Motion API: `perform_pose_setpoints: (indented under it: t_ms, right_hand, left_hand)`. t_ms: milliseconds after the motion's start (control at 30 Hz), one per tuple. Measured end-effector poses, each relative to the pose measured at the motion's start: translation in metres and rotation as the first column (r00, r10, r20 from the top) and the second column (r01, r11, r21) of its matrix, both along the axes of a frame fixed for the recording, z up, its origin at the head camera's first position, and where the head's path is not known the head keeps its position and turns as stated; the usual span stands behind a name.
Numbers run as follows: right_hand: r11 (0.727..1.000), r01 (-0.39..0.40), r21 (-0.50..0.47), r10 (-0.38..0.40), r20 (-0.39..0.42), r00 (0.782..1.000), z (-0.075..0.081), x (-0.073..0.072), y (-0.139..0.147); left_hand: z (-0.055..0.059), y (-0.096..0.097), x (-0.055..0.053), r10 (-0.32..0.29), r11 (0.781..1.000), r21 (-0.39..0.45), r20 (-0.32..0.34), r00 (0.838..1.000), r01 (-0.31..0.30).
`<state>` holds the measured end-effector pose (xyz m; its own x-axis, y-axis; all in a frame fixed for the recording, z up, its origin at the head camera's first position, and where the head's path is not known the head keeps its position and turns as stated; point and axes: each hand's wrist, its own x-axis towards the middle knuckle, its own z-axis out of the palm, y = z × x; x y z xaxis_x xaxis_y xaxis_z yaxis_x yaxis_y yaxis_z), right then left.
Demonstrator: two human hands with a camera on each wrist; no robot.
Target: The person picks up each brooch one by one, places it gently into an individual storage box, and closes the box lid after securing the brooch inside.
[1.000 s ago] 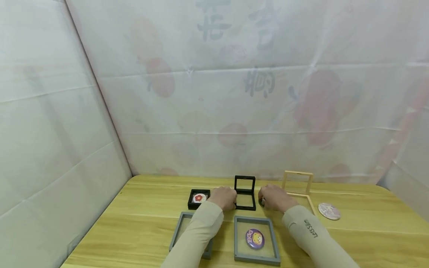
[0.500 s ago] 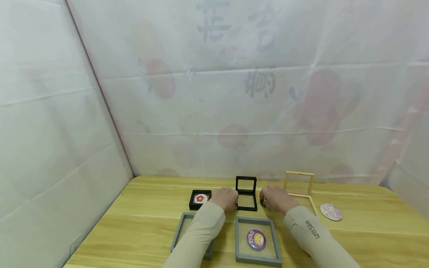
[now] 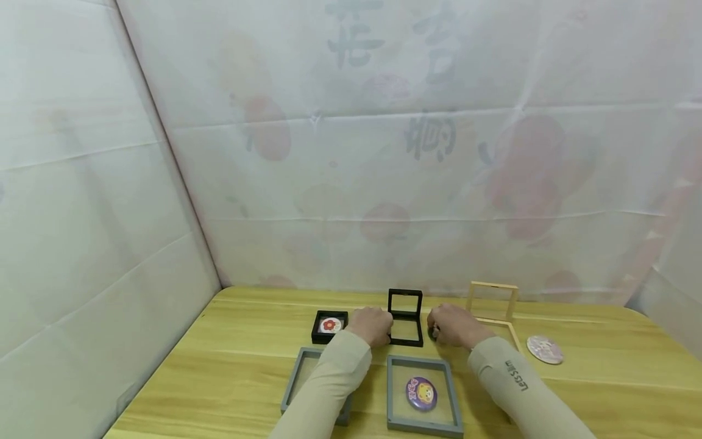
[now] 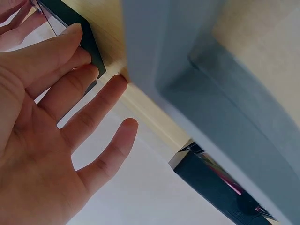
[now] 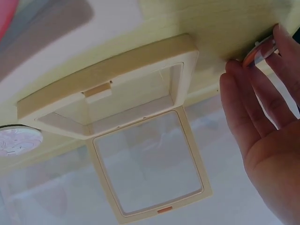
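My left hand [image 3: 371, 326] pinches the left side of a small black display frame [image 3: 406, 343], whose lid stands upright. In the left wrist view, the thumb and first fingers of the left hand [image 4: 51, 122] meet at the edge of the black frame [image 4: 96, 56], while the outer fingers extend loosely. Just right of that frame, my right hand [image 3: 452, 325] holds a small round badge [image 3: 432, 333]. The right wrist view shows the badge [image 5: 257, 52] tilted on edge between thumb and fingertips, with orange and white on it. Most of its face is hidden.
An open light-wood-coloured frame [image 5: 126, 61] stands right of the right hand, beside a pale round badge [image 3: 545, 349]. Nearer lie a grey frame [image 3: 390, 396] bearing a purple bear badge [image 3: 421, 393] and another grey frame [image 3: 296, 372]. A black frame [image 3: 316, 332] with a flower badge [image 3: 330, 325] sits left.
The head view has shifted slightly, so everything sits a little further right in it. Both hands keep nearly the same places beside the black frame.
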<state>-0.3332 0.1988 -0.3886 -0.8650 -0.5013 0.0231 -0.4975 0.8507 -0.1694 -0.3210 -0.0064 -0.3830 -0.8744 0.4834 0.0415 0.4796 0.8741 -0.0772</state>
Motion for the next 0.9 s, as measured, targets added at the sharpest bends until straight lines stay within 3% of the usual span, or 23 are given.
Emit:
perform_pose_setpoints:
  t_ms: [667,900]
  right_hand:
    - [0.998,-0.049,-0.041,0.049,-0.023,0.999,0.005,-0.006,0.011]
    - [0.99,-0.079,-0.12,0.079,-0.001,0.997,0.007,-0.006,0.011]
  left_hand:
    - [-0.001,0.001,-0.002,0.012,1.0,-0.011,-0.008,1.0,-0.012]
    - [-0.002,0.0,-0.002,0.007,1.0,-0.011,-0.007,1.0,-0.007]
